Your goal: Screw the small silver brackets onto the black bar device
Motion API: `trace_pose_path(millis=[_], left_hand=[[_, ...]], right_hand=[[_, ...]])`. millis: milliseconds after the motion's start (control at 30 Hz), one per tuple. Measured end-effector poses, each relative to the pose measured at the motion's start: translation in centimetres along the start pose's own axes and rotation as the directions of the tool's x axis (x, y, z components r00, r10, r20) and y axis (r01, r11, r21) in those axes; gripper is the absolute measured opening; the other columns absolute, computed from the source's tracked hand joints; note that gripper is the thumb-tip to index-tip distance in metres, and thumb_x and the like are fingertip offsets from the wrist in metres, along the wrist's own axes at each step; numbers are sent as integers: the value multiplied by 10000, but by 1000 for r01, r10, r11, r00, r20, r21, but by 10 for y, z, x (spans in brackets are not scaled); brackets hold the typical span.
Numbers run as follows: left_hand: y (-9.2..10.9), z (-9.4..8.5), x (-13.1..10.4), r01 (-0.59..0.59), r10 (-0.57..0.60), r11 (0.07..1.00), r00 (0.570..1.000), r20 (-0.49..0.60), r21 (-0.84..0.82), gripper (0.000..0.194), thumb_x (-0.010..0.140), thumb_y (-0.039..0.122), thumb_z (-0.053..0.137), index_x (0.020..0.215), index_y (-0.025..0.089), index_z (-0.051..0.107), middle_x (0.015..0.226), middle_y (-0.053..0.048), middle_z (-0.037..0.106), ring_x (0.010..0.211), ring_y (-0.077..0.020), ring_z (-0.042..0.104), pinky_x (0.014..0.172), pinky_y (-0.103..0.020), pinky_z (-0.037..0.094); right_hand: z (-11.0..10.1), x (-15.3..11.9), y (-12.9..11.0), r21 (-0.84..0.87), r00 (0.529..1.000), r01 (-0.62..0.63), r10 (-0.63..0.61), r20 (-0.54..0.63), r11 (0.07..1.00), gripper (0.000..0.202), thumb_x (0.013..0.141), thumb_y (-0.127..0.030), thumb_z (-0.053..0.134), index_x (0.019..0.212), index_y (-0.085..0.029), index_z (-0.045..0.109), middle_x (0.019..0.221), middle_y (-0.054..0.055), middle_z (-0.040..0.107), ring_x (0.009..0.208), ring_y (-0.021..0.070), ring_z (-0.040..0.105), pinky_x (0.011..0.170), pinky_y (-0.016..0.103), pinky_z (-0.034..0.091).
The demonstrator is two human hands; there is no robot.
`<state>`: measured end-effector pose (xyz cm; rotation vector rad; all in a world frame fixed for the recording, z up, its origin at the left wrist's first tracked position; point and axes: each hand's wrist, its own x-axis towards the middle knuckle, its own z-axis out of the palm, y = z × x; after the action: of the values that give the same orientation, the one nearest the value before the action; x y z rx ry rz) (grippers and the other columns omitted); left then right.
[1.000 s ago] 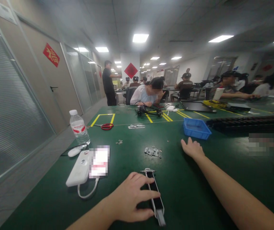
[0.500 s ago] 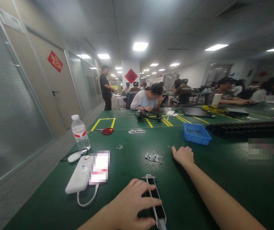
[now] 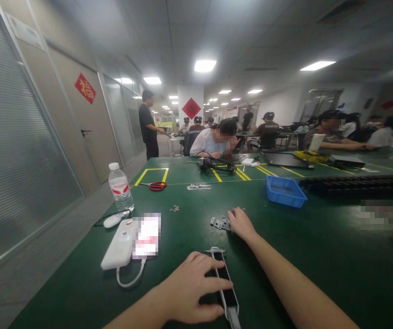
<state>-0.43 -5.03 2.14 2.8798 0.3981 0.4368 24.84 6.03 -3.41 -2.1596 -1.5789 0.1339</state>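
My left hand [image 3: 196, 288] lies with spread fingers across a long, narrow silver-framed piece [image 3: 229, 298] with a black face and a thin crossbar at its far end. The index and middle fingers touch its black face, and the thumb is at its near left side. My right hand [image 3: 242, 225] is at the right edge of a small group of flat grey metal plates [image 3: 219, 223] with holes. Its fingers are bent together; what they pinch, if anything, is hidden. One small nut-like ring [image 3: 223, 216] lies just behind the plates.
Several small metal rings [image 3: 174, 208] lie left of the plates. Farther back are red-handled scissors [image 3: 157, 186], small metal parts [image 3: 199, 187] and a blue tray [image 3: 286, 192]. On the left stand a water bottle [image 3: 121, 188], a white power bank [image 3: 119, 245] and a phone [image 3: 147, 235].
My right hand has moved left to the metal plates, and its fingers cover their right edge and the rings there. My left hand keeps its place on the silver-framed piece. The view has shifted slightly.
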Motion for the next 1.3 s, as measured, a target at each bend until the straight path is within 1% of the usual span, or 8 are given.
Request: trace_pose_path(millis=[100,200,367,500,800,967,1100,1300], left_hand=[[0,0,-1,1,-1,1000,1000,-5,5,445,816,445,554,1239,316,507,1263,-73,503,1112,-252,498,939,-405,363],[1,-1,-1,3,-3,1000,1000,-10,3,437,818,444,555,1232,313,513,1262,-71,504,1114,-248,498,941,-398,359],[2,-1,-1,-1,1,1000,1000,-22,-1,416,825,451,545,1213,301,529,1267,-72,507,1107,-243,504,935,-387,355],[1,0,-1,4,-4,1000,1000,-23,-3,410,829,458,540,1212,312,528,1265,-58,512,1111,-232,503,926,-368,354],[1,-1,1,-13,13,1000,1000,3,2,423,841,464,526,1233,306,513,1276,-75,498,1140,-233,485,938,-374,337],[3,-7,1,-7,7,1000,1000,11,16,396,844,426,535,1219,299,528,1268,-70,508,1113,-235,496,943,-373,334],[3,-10,1,23,-24,1000,1000,8,11,368,848,369,543,1205,282,535,1252,-58,528,1113,-227,494,950,-372,320],[2,-10,0,36,-36,999,999,-2,-3,411,837,378,555,1235,286,511,1254,-57,522,1121,-229,489,951,-365,324]], right_hand=[[-2,3,-1,50,999,40,-40,-3,998,436,879,-269,304,1109,-107,636,1244,114,572,1227,172,450,1016,232,325],[-7,8,8,55,999,21,-20,-29,998,427,858,-236,327,1125,-84,623,1277,146,534,1266,199,403,1049,270,291],[-9,18,16,18,999,-39,39,-3,999,566,902,-380,317,1385,-89,357,1455,184,289,1349,284,251,1086,419,204],[-5,18,11,7,996,-44,43,84,999,618,918,-457,255,1366,-49,376,1421,220,330,1343,313,250,1080,463,180],[-9,-25,-18,125,969,65,-92,228,990,589,954,-415,108,1402,-118,347,1462,105,317,1364,218,246,1114,368,181],[-18,-49,-30,293,938,179,-252,236,939,581,943,-437,204,1363,-93,412,1420,106,390,1337,203,311,1112,349,211],[-32,-50,-16,364,953,213,-274,126,907,472,912,-343,326,1318,-146,466,1334,100,503,1243,196,443,1053,331,307],[-41,-47,11,191,968,206,-228,102,960,383,691,-119,531,1069,-127,594,873,58,626,780,168,572,711,256,437]])
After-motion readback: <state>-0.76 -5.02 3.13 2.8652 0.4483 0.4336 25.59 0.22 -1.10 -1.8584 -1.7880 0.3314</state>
